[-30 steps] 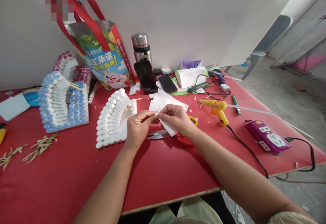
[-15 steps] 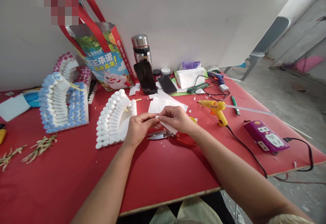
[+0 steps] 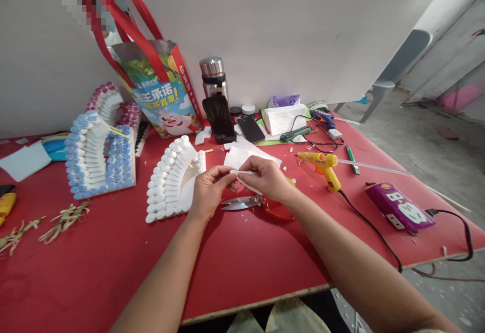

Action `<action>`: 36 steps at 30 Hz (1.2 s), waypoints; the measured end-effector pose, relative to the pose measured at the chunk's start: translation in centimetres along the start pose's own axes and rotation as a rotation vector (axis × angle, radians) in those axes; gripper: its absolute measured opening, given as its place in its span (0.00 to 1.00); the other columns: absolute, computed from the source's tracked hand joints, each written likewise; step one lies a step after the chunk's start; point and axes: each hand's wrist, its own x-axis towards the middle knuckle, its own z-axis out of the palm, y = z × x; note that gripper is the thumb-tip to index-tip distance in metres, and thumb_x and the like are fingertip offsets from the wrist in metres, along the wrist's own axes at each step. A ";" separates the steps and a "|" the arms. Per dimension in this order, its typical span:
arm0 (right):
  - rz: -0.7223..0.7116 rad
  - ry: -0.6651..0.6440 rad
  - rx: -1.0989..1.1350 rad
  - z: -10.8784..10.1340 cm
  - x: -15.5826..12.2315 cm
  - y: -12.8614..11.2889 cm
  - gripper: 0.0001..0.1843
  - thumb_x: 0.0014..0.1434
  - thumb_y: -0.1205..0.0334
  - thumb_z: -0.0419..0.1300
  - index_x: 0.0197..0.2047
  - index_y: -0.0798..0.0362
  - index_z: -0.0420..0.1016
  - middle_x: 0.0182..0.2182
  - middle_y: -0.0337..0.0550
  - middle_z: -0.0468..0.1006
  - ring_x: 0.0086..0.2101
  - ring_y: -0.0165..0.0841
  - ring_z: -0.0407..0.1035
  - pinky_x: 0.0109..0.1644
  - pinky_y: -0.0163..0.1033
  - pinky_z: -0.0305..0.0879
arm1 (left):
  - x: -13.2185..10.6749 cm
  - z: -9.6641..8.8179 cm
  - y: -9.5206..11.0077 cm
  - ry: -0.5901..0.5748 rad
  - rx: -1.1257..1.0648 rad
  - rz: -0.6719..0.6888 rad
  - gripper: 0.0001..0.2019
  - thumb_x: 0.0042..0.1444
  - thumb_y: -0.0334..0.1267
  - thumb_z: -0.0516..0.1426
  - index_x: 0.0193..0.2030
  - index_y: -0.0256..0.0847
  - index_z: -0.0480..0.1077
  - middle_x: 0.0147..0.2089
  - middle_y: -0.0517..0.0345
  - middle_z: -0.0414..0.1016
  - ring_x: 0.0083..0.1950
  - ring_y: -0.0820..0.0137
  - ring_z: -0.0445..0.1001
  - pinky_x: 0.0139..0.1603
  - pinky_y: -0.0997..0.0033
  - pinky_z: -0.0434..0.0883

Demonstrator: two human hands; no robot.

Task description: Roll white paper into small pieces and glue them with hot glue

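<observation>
Between my two hands is a small strip of white paper [image 3: 248,182], pinched at its upper end. My left hand [image 3: 210,185] closes thumb and fingertips on its left end, while my right hand [image 3: 268,178] grips it from the right, fingers curled. Beneath them on the table lie open scissors [image 3: 242,202] with red handles, partly covered by my right hand. Just left stands a white fan-shaped model [image 3: 170,181] edged with rows of white rounded pieces. White paper sheets [image 3: 239,156] lie behind my hands.
A yellow glue gun [image 3: 321,166] and a purple power strip [image 3: 399,205] with cords sit at right. Behind are a phone [image 3: 250,129], a steel thermos [image 3: 213,78] and a shopping bag [image 3: 162,95]. A blue-edged model [image 3: 100,156] and dried plant stalks [image 3: 64,222] lie left.
The camera view has shifted slightly, so the whole scene sits a little further right. My fingers have turned the paper strip a little; both hands still pinch it.
</observation>
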 end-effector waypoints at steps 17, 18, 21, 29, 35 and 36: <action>0.589 -0.592 0.904 -2.5 1.0 -0.3 0.28 0.71 0.45 0.37 0.47 0.57 0.68 0.38 0.59 0.82 0.36 0.45 0.79 0.41 0.52 0.74 | 0.0 -0.6 0.6 -0.027 0.017 0.074 0.06 0.52 0.37 0.66 0.37 0.40 0.78 0.24 0.62 0.75 0.25 0.74 0.70 0.30 0.75 0.70; 0.610 -0.649 0.951 -2.3 1.0 -0.2 0.28 0.71 0.46 0.37 0.49 0.58 0.68 0.39 0.60 0.81 0.38 0.46 0.79 0.41 0.52 0.74 | -0.1 -0.7 0.7 -0.040 0.019 0.074 0.06 0.52 0.37 0.66 0.37 0.40 0.78 0.24 0.62 0.74 0.25 0.74 0.70 0.29 0.75 0.70; 0.643 -0.725 1.036 -1.5 0.8 -0.1 0.28 0.72 0.47 0.37 0.47 0.60 0.69 0.39 0.59 0.80 0.38 0.44 0.78 0.42 0.53 0.74 | -0.2 -0.7 0.8 -0.065 0.039 0.078 0.07 0.53 0.39 0.66 0.37 0.39 0.79 0.25 0.61 0.75 0.25 0.74 0.69 0.29 0.74 0.70; 0.636 -0.642 1.132 -0.9 0.5 -0.2 0.14 0.70 0.56 0.49 0.42 0.56 0.70 0.28 0.38 0.68 0.22 0.26 0.58 0.35 0.39 0.71 | 0.0 -0.8 0.1 -0.089 0.061 0.069 0.08 0.52 0.40 0.66 0.37 0.40 0.79 0.27 0.60 0.77 0.28 0.73 0.73 0.32 0.75 0.71; 0.702 -0.540 1.168 -0.7 0.8 -0.3 0.15 0.69 0.54 0.52 0.39 0.57 0.69 0.25 0.35 0.61 0.19 0.22 0.49 0.23 0.28 0.54 | 0.3 -0.9 -0.3 -0.103 0.074 0.091 0.07 0.52 0.37 0.66 0.38 0.40 0.78 0.25 0.62 0.74 0.26 0.75 0.70 0.31 0.76 0.69; 0.707 -0.506 1.168 -0.7 0.9 -0.3 0.15 0.68 0.53 0.52 0.38 0.58 0.69 0.24 0.35 0.61 0.19 0.22 0.48 0.22 0.28 0.52 | 0.3 -0.9 -0.3 -0.094 0.082 0.092 0.07 0.53 0.38 0.66 0.37 0.40 0.79 0.25 0.62 0.74 0.26 0.75 0.70 0.31 0.76 0.69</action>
